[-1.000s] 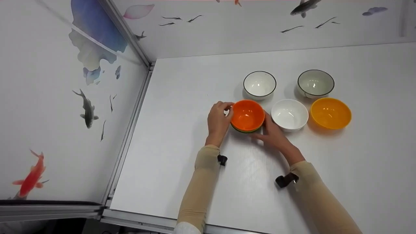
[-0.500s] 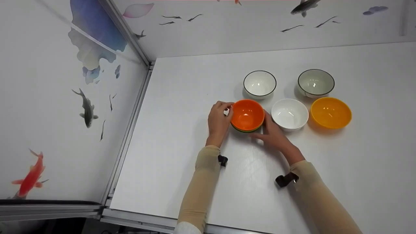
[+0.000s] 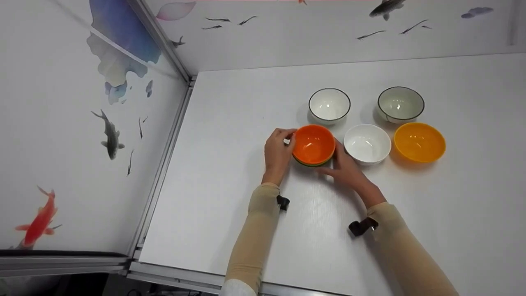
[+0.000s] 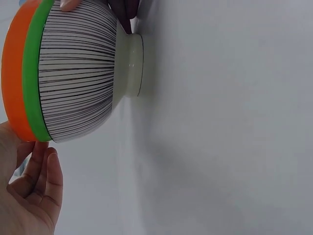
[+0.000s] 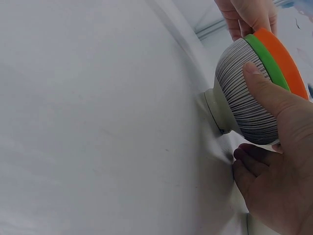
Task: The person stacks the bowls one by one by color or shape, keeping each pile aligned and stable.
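An orange bowl point(image 3: 314, 144) is nested in a green bowl point(image 4: 33, 73), which sits in a bowl with thin dark stripes point(image 4: 80, 73). The striped bowl's foot stands on the white table. From the left side, my left hand point(image 3: 278, 152) pinches the rim of the orange bowl between thumb and fingers; the inner fingertips are hidden in the head view. My right hand point(image 3: 349, 170) holds the striped bowl from the right, its thumb point(image 5: 264, 88) against the striped wall and its fingers curled around the far side, low near the table.
Close to my right hand stands a white bowl point(image 3: 367, 144), with a yellow bowl point(image 3: 419, 142) to its right. Behind them are a dark-rimmed white bowl point(image 3: 329, 105) and a dark-rimmed grey-green bowl point(image 3: 400, 104). Printed wall panels point(image 3: 271, 45) border the table's back and left.
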A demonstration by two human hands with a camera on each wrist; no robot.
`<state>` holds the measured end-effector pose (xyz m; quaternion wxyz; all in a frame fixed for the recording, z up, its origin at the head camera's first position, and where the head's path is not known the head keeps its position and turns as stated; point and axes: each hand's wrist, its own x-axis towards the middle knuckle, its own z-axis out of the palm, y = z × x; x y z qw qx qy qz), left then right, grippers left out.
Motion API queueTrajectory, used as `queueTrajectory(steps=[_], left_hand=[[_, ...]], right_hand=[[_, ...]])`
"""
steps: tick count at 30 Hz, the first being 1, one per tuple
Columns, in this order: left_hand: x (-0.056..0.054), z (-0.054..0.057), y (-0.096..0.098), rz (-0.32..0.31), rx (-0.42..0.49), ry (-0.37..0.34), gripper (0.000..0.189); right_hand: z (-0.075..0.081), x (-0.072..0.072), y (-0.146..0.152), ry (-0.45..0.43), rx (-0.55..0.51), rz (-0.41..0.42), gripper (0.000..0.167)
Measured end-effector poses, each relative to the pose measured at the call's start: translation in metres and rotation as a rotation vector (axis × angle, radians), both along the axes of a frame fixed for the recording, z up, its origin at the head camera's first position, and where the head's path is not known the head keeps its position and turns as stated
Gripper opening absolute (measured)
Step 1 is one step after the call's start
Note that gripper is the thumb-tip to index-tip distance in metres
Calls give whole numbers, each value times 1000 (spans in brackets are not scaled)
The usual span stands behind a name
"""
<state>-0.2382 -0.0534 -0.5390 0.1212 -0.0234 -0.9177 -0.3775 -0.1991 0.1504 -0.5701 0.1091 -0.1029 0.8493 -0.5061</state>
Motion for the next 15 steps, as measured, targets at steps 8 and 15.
queueTrajectory(steps=[8, 15], left_hand=[[0, -1, 0, -6, 3, 10, 19], [1, 0, -1, -7, 32, -8, 19]], right_hand=[[1, 0, 1, -16, 2, -2, 110], [2, 0, 0, -14, 7, -3, 109]])
